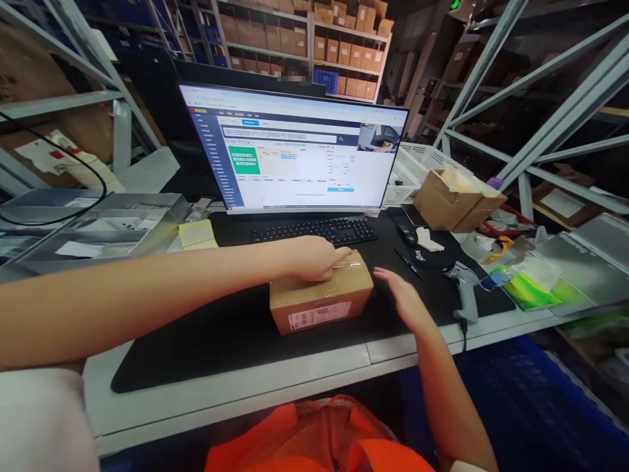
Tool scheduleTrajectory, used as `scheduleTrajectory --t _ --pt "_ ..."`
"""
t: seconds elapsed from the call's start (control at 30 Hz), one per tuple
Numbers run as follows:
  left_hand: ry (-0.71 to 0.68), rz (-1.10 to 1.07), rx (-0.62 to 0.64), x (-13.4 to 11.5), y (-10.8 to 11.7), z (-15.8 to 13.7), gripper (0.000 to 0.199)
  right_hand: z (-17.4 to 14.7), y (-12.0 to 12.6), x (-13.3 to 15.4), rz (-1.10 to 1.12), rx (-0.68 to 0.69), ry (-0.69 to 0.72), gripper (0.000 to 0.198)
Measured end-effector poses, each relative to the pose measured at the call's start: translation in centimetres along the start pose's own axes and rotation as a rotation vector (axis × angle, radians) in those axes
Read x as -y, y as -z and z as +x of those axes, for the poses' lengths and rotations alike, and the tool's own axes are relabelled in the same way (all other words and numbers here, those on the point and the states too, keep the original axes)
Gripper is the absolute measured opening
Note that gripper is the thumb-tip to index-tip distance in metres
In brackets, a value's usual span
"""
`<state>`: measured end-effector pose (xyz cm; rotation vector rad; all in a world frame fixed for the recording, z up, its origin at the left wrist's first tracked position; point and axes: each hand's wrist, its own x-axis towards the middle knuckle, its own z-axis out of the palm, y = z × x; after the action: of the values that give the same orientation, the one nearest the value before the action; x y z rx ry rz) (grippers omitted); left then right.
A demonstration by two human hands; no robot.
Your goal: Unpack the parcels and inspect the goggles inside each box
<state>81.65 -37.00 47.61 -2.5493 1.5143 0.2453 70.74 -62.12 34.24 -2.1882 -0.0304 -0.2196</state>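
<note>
A small brown cardboard box (322,295) sits on the black desk mat, with a printed white label (319,316) on its near side. Clear tape (350,265) shines along its top and partly down the front. My left hand (314,257) rests on top of the box, its fingers mostly curled and the index finger reaching toward the tape. Whatever is inside the curled fingers, if anything, is hidden. Just right of the box, apart from it, my right hand (400,295) hovers with fingers stretched out and nothing in it.
Behind the box are a keyboard (319,229) and a lit monitor (299,151). To the right lie a pen (409,263), a mouse (403,228), a barcode scanner (464,292) and a green tissue pack (531,288). Grey trays (113,226) and yellow notes (196,234) stand left.
</note>
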Motion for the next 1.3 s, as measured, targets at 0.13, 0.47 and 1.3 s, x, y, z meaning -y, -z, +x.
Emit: scheduleTrajectory --t 0.13,0.47,1.3 --pt "0.060 -0.109 -0.066 0.4 -1.6 -0.8 0.065 -0.5 0.8 -2.6 -0.479 -0.086 -0.148 0.041" --pt "0.144 -0.413 -0.246 0.1 -4.7 -2.6 0.068 -1.1 -0.2 -3.7 -0.714 -0.111 -0.309 0.022" --pt "0.094 -0.250 -0.340 -1.1 -4.9 -2.7 0.027 -2.3 5.4 11.5 -1.193 0.063 0.460 0.033"
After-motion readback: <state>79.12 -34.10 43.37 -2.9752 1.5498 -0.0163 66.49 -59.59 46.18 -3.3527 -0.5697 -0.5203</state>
